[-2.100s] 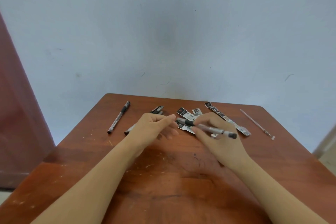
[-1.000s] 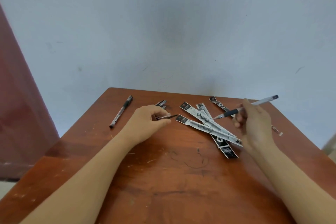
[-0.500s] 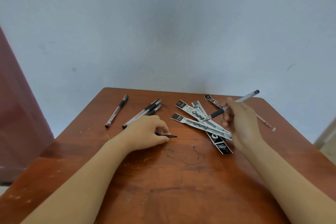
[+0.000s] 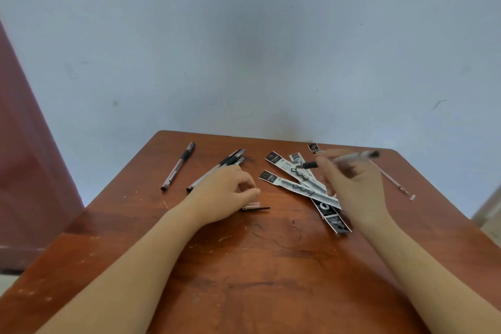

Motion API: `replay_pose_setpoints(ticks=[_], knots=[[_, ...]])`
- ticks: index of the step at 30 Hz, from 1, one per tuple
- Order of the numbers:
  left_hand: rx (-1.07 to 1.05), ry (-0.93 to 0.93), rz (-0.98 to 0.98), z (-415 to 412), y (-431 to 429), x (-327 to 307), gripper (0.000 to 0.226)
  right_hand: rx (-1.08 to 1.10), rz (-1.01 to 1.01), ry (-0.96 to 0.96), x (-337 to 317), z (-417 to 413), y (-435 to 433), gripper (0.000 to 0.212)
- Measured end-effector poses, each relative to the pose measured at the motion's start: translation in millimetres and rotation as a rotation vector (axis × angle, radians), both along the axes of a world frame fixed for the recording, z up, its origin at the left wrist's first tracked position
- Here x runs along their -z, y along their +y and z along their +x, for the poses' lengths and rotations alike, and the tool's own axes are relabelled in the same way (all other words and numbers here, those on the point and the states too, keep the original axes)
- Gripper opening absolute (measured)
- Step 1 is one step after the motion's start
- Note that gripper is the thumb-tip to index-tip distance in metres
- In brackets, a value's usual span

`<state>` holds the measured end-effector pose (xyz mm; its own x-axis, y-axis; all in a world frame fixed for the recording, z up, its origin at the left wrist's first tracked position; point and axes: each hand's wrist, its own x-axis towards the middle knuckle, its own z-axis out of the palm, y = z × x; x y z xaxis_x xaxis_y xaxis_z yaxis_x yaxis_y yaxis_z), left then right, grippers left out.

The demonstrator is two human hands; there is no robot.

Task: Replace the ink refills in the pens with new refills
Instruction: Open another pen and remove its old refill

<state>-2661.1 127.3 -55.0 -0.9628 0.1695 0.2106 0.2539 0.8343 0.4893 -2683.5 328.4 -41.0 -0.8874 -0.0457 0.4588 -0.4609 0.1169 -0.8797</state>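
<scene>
Right hand (image 4: 352, 187) pinches uncapped pen (image 4: 349, 156), lifted over refill packets (image 4: 296, 188), tip leftward, likely for unscrewing. Left hand (image 4: 225, 192) loosely curled, seemingly empty, beside cap (image 4: 253, 206) parked on table (image 4: 271, 279), free to help. Other pens (image 4: 225, 164) wait behind.

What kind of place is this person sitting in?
Probably a plain indoor room, home or school, I can't tell which. A scratched wooden table stands against a bare pale wall, with pens and refill packets spread on it, like a small work desk.
</scene>
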Motion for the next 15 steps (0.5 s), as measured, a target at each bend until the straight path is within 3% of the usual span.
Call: replay_pose_setpoints(ticks=[4,6,8,11,15], knots=[[-0.012,-0.04,0.414,5.7,8.1,-5.2,0.028,0.02,0.499,0.797,10.3,4.2,-5.6,0.014],[0.024,-0.136,0.611,7.7,12.7,-7.8,0.04,0.024,0.67,1.005,19.0,2.2,-11.2,0.023],[0.055,-0.203,0.74,8.4,14.7,-8.0,0.05,0.051,0.761,1.085,21.1,5.9,-17.9,0.03],[0.095,-0.207,0.86,7.6,15.1,-6.9,0.047,0.023,0.821,1.139,23.7,10.3,-22.2,0.024],[0.07,-0.145,1.069,7.3,12.7,-14.4,0.029,-0.019,0.778,0.986,23.7,9.0,-19.9,0.035]])
